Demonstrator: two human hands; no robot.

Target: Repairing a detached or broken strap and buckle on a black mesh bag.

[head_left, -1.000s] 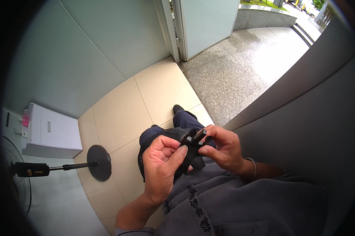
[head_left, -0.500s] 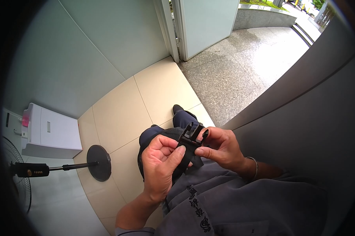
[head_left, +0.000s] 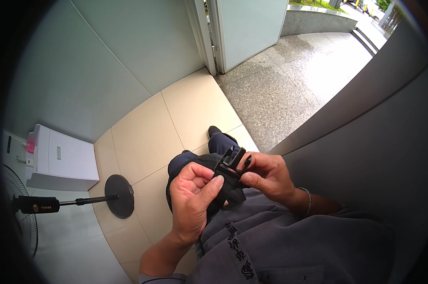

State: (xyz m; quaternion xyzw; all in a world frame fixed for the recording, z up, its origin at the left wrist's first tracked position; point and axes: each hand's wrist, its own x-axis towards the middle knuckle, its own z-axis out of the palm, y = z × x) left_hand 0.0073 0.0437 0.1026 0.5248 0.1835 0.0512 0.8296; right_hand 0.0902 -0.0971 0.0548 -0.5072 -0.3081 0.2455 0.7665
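A black plastic buckle half point(head_left: 233, 161) with three prongs points away from me, above my lap. Black webbing strap point(head_left: 229, 185) runs from its near end, with a loose tail hanging toward my shirt. My left hand point(head_left: 191, 196) is closed, pinching the strap and the buckle's near left edge between thumb and fingers. On the other side, my right hand point(head_left: 271, 176) grips the buckle's right edge with bent fingers and thumb. Its fingertips are partly hidden behind the buckle. Black mesh fabric point(head_left: 205, 162) lies over my thigh beyond the left hand.
A standing fan's round base point(head_left: 119, 196) rests on the tiled floor point(head_left: 147, 120) at left, near a white cabinet point(head_left: 66, 158). A dark curved panel point(head_left: 360, 146) rises close on my right. Beyond the open door point(head_left: 249, 33) lies granite paving point(head_left: 275, 90).
My right thumb has slid off the strap toward the buckle's right edge. The strap near the buckle has shifted slightly; my left hand has hardly moved.
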